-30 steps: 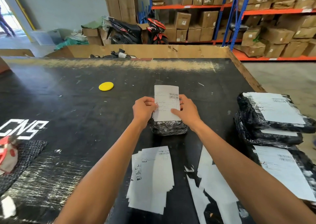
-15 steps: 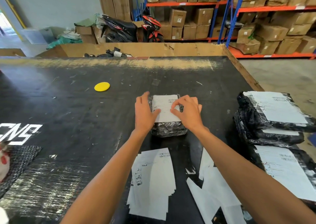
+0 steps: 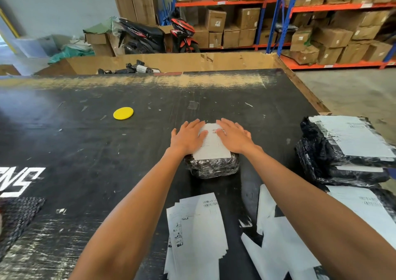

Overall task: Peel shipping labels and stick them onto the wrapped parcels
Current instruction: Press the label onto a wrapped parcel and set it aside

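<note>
Open room: bare black table (image 3: 90, 142) runs left and far of the parcel; its wooden edge lies to the right.
Obstacles: stacked labelled parcels (image 3: 342, 151) right; label sheets (image 3: 197, 232) near.
Parcel (image 3: 212, 166): mid-table.
Hands: left hand (image 3: 187, 137) and right hand (image 3: 234, 137) spread flat, pressing the label (image 3: 211, 147).
Change: half a second ago the right fingers were curled; now flattened.
</note>
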A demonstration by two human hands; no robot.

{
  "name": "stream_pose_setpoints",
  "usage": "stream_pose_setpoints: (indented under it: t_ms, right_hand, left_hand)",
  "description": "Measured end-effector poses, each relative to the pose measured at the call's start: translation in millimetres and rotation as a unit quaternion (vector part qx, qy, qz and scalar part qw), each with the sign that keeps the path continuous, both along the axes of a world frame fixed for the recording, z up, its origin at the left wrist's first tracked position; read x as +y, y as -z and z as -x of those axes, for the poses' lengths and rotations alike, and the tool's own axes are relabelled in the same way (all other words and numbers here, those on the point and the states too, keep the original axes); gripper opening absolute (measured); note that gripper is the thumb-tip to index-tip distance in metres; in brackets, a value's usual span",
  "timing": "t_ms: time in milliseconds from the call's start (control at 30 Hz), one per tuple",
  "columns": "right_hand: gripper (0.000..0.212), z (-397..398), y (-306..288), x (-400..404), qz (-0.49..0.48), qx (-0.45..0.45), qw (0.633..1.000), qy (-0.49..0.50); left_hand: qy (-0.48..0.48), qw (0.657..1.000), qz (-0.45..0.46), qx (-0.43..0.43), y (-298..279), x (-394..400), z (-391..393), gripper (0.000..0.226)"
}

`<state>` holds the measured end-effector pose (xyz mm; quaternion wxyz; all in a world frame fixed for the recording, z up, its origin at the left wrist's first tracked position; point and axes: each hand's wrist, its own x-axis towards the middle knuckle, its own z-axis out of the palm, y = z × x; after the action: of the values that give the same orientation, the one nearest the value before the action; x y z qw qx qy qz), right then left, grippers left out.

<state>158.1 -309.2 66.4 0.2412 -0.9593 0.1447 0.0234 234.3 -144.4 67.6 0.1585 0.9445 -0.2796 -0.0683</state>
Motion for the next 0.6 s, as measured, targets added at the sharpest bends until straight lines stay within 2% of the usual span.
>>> stream_pose_setpoints:
  t_ms: [67,133,200,267,367,467,533,600]
  right_hand:
    - [0.054,2.4,6.3,2.3,-0.041,-0.013,0.998,0.05]
    - [0.059,4.9,11.4,3.6,-0.097,-0.02,0.988,0.116]
    - [0.067,5.3,13.9,4.5,-0.126,-0.003,0.98,0.156]
    - [0.073,6.5,12.8,6.7,-0.152,-0.002,0.97,0.189]
    - [0.078,5.0,6.4,10.3,-0.251,0.002,0.943,0.22]
    - [0.095,3.0,6.0,11.6,-0.388,-0.015,0.896,0.217]
    - [0.103,3.5,10.2,15.6,-0.407,-0.038,0.882,0.234]
    - [0.102,8.1,14.4,22.4,-0.387,-0.068,0.887,0.243]
  left_hand:
    - [-0.032,0.998,0.051,0.034,6.3,2.1,7.1,0.052]
    - [-0.057,0.985,0.142,0.081,12.6,7.1,16.8,0.058]
    - [-0.052,0.958,0.239,0.151,14.7,17.7,27.1,0.07]
    - [-0.018,0.93,0.292,0.222,16.7,31.1,34.3,0.083]
    - [0.026,0.924,0.274,0.266,16.5,44.4,38.0,0.098]
    - [0.041,0.923,0.256,0.284,17.6,46.9,34.7,0.107]
    - [0.054,0.924,0.256,0.28,20.1,49.1,32.0,0.109]
    - [0.068,0.925,0.263,0.266,22.4,52.3,32.5,0.112]
